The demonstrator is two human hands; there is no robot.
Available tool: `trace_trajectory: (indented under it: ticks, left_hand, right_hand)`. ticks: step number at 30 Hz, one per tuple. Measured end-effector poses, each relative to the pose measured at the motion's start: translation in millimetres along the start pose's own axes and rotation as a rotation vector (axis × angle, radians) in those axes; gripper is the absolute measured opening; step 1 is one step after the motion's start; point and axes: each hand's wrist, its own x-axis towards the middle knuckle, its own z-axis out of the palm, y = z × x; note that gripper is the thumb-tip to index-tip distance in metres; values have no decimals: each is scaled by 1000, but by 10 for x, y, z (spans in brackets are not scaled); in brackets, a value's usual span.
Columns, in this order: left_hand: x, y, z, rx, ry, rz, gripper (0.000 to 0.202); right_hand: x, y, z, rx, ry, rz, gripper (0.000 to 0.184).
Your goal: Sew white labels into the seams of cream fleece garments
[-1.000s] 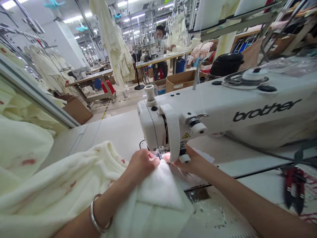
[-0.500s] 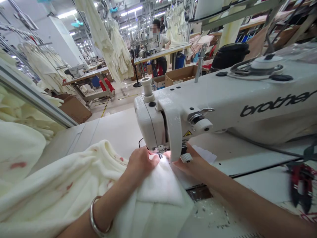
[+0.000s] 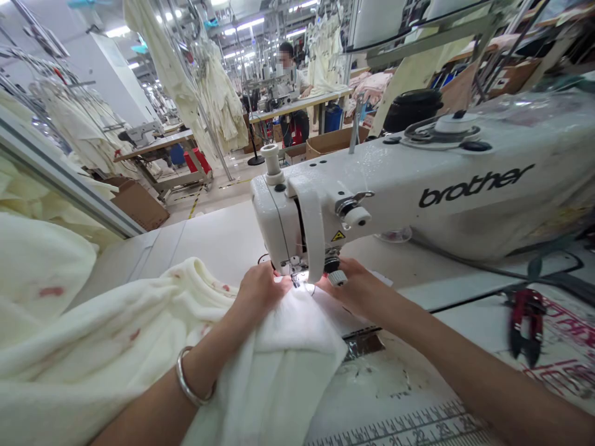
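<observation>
A cream fleece garment (image 3: pixel 139 334) with small red marks lies across the table and under the needle of a white Brother sewing machine (image 3: pixel 395 186). My left hand (image 3: pixel 258 291), with a silver bangle on the wrist, is closed on the fabric just left of the presser foot (image 3: pixel 295 280). My right hand (image 3: pixel 353 291) rests on the fabric just right of the needle, below the machine head; its fingers are partly hidden by the machine. A folded white corner of the garment (image 3: pixel 297 322) lies between my two wrists.
Red-handled thread snips (image 3: pixel 523 322) lie on the table at the right. A ruler strip (image 3: pixel 409 427) runs along the near edge. Cream garments hang on racks (image 3: pixel 195 80) behind. Another person sits at a far sewing table (image 3: pixel 297 102). Cardboard boxes (image 3: pixel 330 141) stand on the floor.
The view has shifted slightly up and left; the ruler strip has come into sight. Both hands stay at the needle and the fabric has moved a little.
</observation>
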Motion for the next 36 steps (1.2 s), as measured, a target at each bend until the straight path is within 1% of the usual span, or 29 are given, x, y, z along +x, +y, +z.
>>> trace_trajectory:
  ticks: [1, 2, 3, 4, 6, 7, 8, 10, 13, 19, 24, 26, 27, 29, 33, 34, 36]
  left_hand:
    - [1, -1, 1, 4, -1, -6, 15]
    - [1, -3, 1, 7, -1, -12, 14]
    - [0, -6, 2, 9, -1, -17, 14]
    - [-2, -8, 2, 11, -1, -20, 14]
    - [-9, -12, 3, 16, 2, -23, 14]
    - [-12, -14, 3, 20, 4, -23, 14]
    - [-16, -15, 4, 23, 7, -24, 14]
    - [-24, -18, 12, 31, 13, -24, 14]
    - [-41, -20, 33, 39, 24, -22, 18]
    - [-91, -3, 57, 64, 37, -31, 18]
    - [-136, 34, 66, 79, 47, -36, 19]
    - [-142, 45, 64, 80, 44, -36, 21]
    - [-139, 48, 57, 78, 40, -33, 22]
    - [-118, 46, 29, 69, 26, -20, 22]
    - [-20, 4, -58, 27, -19, 13, 17]
    - [11, -13, -77, 15, -26, 18, 16]
    - [73, -47, -109, -5, -31, 26, 12]
  right_hand:
    - [-90, 36, 12, -56, 42, -6, 4]
    - [-190, 68, 31, -123, 93, -49, 9]
    - [-291, 93, 60, -191, 138, -141, 15]
    - [-381, 110, 95, -250, 165, -268, 22]
    - [-497, 119, 170, -328, 169, -532, 32]
    - [-519, 116, 200, -340, 147, -620, 33]
    - [-522, 110, 222, -331, 117, -656, 32]
    - [-497, 105, 236, -298, 82, -666, 29]
    - [-471, 123, 225, -255, 57, -647, 32]
    - [-493, 168, 248, -260, 81, -625, 33]
    - [-476, 185, 211, -266, 111, -627, 31]
    - [-493, 181, 246, -255, 127, -620, 31]
    - [-509, 176, 287, -244, 141, -615, 30]
    - [-546, 162, 408, -219, 214, -611, 29]
    - [-572, 124, 673, -237, 425, -611, 30]
    - [-562, 107, 710, -255, 454, -609, 30]
    - [-531, 60, 735, -285, 467, -589, 29]
